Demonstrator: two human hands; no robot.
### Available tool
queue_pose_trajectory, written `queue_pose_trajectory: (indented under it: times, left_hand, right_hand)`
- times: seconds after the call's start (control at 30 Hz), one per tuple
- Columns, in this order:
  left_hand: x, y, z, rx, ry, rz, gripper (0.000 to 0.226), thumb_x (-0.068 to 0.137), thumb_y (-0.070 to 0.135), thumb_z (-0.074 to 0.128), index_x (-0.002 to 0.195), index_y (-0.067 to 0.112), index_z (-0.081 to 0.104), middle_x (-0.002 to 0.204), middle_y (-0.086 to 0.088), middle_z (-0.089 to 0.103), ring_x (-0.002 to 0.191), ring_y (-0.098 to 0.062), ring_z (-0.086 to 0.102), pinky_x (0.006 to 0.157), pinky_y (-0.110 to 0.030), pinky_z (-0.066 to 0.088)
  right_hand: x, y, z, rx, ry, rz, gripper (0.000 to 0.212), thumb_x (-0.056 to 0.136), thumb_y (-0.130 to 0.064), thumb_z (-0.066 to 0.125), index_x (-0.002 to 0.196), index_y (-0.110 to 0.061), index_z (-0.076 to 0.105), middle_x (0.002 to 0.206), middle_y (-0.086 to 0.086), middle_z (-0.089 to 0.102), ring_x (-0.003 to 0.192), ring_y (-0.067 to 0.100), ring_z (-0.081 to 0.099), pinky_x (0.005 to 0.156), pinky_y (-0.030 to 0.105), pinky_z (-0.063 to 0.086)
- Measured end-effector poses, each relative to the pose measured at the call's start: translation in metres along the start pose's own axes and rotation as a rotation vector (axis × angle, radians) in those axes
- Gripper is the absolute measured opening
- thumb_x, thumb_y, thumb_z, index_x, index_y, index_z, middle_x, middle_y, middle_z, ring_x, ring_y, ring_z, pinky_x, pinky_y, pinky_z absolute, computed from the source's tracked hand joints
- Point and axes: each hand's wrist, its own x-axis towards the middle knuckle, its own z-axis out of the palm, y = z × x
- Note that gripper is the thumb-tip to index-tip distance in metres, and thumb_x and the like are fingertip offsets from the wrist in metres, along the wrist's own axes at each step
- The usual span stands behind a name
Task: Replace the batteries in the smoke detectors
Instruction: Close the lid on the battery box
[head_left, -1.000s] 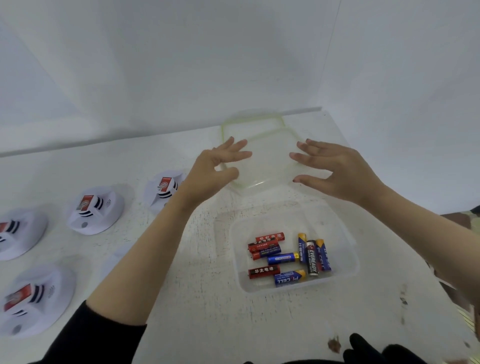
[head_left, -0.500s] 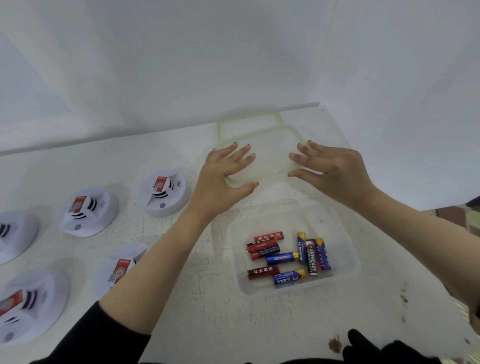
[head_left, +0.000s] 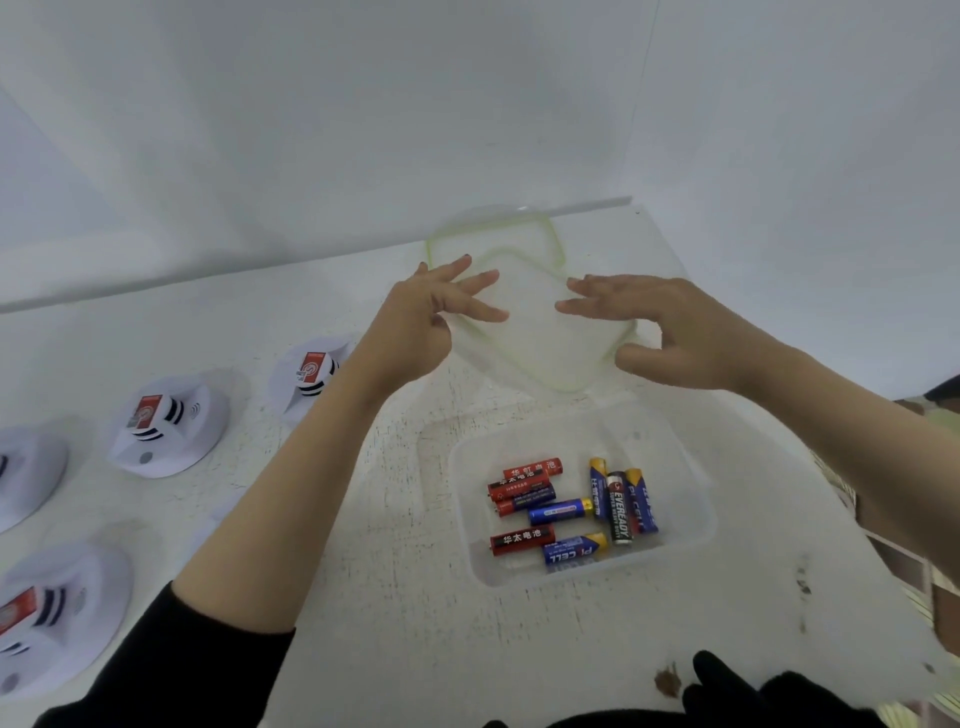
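Note:
A clear plastic container stands open on the white table, with several red, blue and black AA batteries lying loose in it. Just behind it is its clear lid with a green seal. My left hand and my right hand hover at the lid's left and right edges. Their fingers are spread and fairly straight, and I cannot tell whether they touch it. Several white round smoke detectors lie at the left, each showing a red-labelled part on top.
White walls close off the back and the right side. The table's right edge runs diagonally past my right forearm. A black fabric item lies at the near edge. More detectors sit at the far left and behind my left forearm.
Half a second ago both hands lay flat on the lid. Now they have lifted, with fingers spread. The view has shifted slightly left.

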Motion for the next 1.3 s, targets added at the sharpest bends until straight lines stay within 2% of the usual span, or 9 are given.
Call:
queue_pose_trajectory:
  times: [0.1,0.2,0.33,0.43,0.9,1.0,1.1,1.2,1.3]
  left_hand:
    - [0.0,0.005,0.004,-0.004,-0.005,-0.011,0.057,0.076,-0.018,0.043,0.103,0.026,0.068,0.136,-0.004,0.055,0.14,-0.016,0.034,0.12,-0.033,0.008]
    - [-0.003,0.011,0.01,0.051,-0.049,-0.05,0.037,0.084,0.024,0.054,0.119,0.022,0.066,0.145,-0.001,0.046,0.143,-0.013,0.027,0.119,-0.032,0.006]
    - [-0.008,0.02,0.021,0.167,-0.168,-0.095,0.082,0.08,0.056,0.066,0.147,0.02,0.034,0.16,0.001,0.015,0.148,-0.01,0.004,0.117,-0.03,-0.002]
    - [-0.006,0.026,0.031,0.209,-0.198,-0.121,0.109,0.069,0.064,0.068,0.153,0.017,0.016,0.162,0.002,-0.001,0.148,-0.009,-0.008,0.115,-0.027,-0.008]
    - [0.004,0.035,0.036,0.747,-0.169,0.059,0.101,0.079,0.07,0.051,0.151,0.006,0.021,0.159,-0.009,0.018,0.148,-0.017,0.016,0.114,-0.032,0.026]
    - [0.002,0.031,0.028,0.578,-0.1,0.042,0.1,0.071,0.081,0.045,0.144,0.013,0.042,0.153,-0.004,0.037,0.141,-0.016,0.032,0.113,-0.034,0.027]
    - [0.005,0.018,0.021,0.204,0.117,-0.024,0.062,0.086,0.062,0.046,0.123,0.016,0.065,0.139,-0.007,0.054,0.13,-0.02,0.046,0.111,-0.043,0.032]
    - [0.008,0.009,0.017,-0.025,0.119,-0.221,0.041,0.097,0.029,0.054,0.138,0.021,0.05,0.148,-0.002,0.044,0.138,-0.016,0.036,0.114,-0.031,0.026]
    - [0.007,0.005,0.01,-0.125,0.127,-0.296,0.03,0.096,0.017,0.055,0.125,0.021,0.06,0.13,0.003,0.059,0.108,-0.009,0.058,0.092,-0.01,0.041]
  right_hand:
    - [-0.001,0.001,-0.004,-0.009,-0.105,0.016,0.068,0.069,-0.042,0.043,0.137,-0.04,0.038,0.149,-0.009,0.03,0.138,0.0,0.023,0.113,0.026,0.019]
    - [-0.006,0.003,-0.003,-0.088,-0.106,0.004,0.062,0.085,-0.052,0.056,0.141,-0.037,0.034,0.149,-0.013,0.026,0.137,-0.005,0.018,0.113,0.025,0.019]
    - [-0.012,0.002,0.006,-0.192,0.037,0.037,0.071,0.076,-0.062,0.046,0.14,-0.032,0.039,0.148,-0.009,0.035,0.132,-0.005,0.025,0.108,0.02,0.024]
    - [-0.015,0.001,0.018,-0.327,0.172,-0.046,0.067,0.081,-0.064,0.048,0.135,-0.024,0.05,0.14,0.002,0.048,0.129,0.011,0.043,0.1,0.028,0.036]
    - [-0.014,0.014,0.024,-0.445,0.226,-0.221,0.051,0.088,-0.04,0.05,0.126,-0.009,0.058,0.129,0.016,0.057,0.119,0.032,0.054,0.09,0.04,0.049]
    - [-0.016,0.014,0.022,-0.328,0.192,-0.182,0.051,0.087,-0.038,0.057,0.13,-0.011,0.054,0.135,0.013,0.051,0.127,0.028,0.046,0.099,0.04,0.044]
    - [-0.017,0.016,0.011,-0.154,0.073,-0.101,0.056,0.086,-0.021,0.066,0.137,-0.019,0.043,0.147,0.004,0.035,0.138,0.021,0.031,0.111,0.04,0.032]
    - [-0.017,0.016,0.003,-0.102,0.014,-0.029,0.061,0.086,-0.002,0.062,0.136,-0.032,0.045,0.153,0.003,0.022,0.142,0.015,0.022,0.112,0.03,0.027]
    - [-0.016,0.002,-0.002,0.157,0.076,0.174,0.058,0.086,0.001,0.051,0.121,-0.046,0.054,0.145,-0.006,0.039,0.134,0.003,0.037,0.102,0.018,0.039]
